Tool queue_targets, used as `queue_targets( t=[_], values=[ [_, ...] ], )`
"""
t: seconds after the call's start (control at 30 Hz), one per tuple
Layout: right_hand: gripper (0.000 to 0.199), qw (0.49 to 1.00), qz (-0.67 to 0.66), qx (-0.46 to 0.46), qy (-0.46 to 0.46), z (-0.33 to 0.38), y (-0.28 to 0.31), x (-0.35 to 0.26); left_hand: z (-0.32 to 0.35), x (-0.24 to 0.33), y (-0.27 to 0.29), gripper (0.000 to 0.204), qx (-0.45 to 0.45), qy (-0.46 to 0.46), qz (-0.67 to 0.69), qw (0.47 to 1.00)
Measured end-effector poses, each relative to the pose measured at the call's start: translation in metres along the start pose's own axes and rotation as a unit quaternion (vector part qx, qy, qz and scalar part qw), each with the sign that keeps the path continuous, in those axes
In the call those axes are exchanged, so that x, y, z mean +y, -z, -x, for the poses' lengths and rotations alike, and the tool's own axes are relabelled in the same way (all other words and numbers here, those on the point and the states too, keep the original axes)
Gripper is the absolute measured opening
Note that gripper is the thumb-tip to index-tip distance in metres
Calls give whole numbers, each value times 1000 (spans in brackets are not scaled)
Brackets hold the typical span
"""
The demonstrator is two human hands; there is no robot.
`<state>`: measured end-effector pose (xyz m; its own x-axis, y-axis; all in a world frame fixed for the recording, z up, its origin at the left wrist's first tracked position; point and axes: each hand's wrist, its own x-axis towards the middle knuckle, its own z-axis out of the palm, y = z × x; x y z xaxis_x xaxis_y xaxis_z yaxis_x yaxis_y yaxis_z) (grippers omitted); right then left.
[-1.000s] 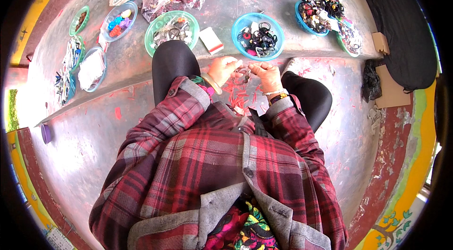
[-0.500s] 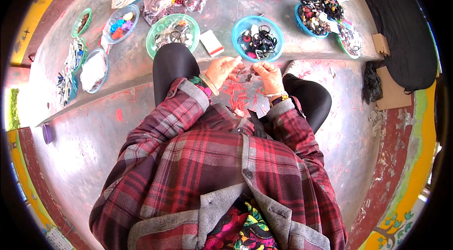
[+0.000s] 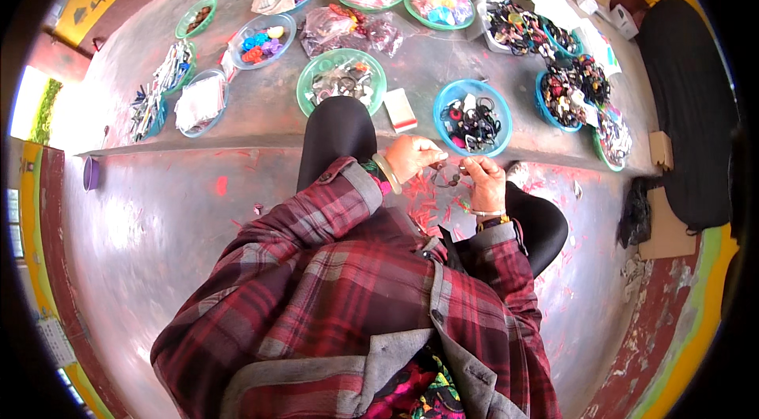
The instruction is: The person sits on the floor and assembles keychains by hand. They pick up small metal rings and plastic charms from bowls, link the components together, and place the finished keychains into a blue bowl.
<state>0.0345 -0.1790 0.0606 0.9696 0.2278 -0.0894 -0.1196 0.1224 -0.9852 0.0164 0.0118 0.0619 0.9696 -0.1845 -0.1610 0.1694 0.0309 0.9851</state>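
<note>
My left hand (image 3: 411,156) and my right hand (image 3: 485,183) meet in front of my knees, fingertips pinched a short gap apart. A small dark strand with bead-like bits (image 3: 451,176) hangs between and just under the fingertips. Both hands seem to hold it; its exact kind is too small to make out. Just beyond my hands stands a blue basin (image 3: 437,128) with black cords and hair-tie-like loops (image 3: 478,123) in it. Left of that basin lies a white box with a red edge (image 3: 401,110). A green basin (image 3: 303,95) of small mixed pieces sits behind my left knee.
Several bowls of small parts spread over the raised ledge, among them a blue basin (image 3: 541,95) at the right. A plastic bag of dark red pieces (image 3: 348,33) lies farther back. Red scraps (image 3: 423,201) litter the floor below my hands. A purple cup (image 3: 91,173) stands far left.
The view has shifted, so the basins, ledge and hands appear lower and farther right. My hands remain pinched together, and the dark strand shows more clearly between them.
</note>
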Motion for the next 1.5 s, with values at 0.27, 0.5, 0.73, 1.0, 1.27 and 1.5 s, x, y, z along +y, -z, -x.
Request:
queue_targets(
  t=[0.27,0.5,0.73,1.0,1.27,1.5],
  values=[
    [18,998,-58,3,-26,-3,-10,-9,8,45,17,17,59,-51,-12,997],
    [25,997,-11,19,-72,-6,-1,3,14,68,120,17,352,-129,142,916],
    [22,993,-9,36,-110,-11,-3,19,37,-21,222,14,537,-73,293,788],
    [20,989,7,44,-140,-15,-4,33,20,-69,257,16,464,17,213,860],
    [21,985,30,37,-165,-13,-4,38,-2,-132,275,17,512,77,126,846],
    [20,979,39,13,-202,-15,0,44,-6,-59,241,22,488,21,42,871]
  ],
)
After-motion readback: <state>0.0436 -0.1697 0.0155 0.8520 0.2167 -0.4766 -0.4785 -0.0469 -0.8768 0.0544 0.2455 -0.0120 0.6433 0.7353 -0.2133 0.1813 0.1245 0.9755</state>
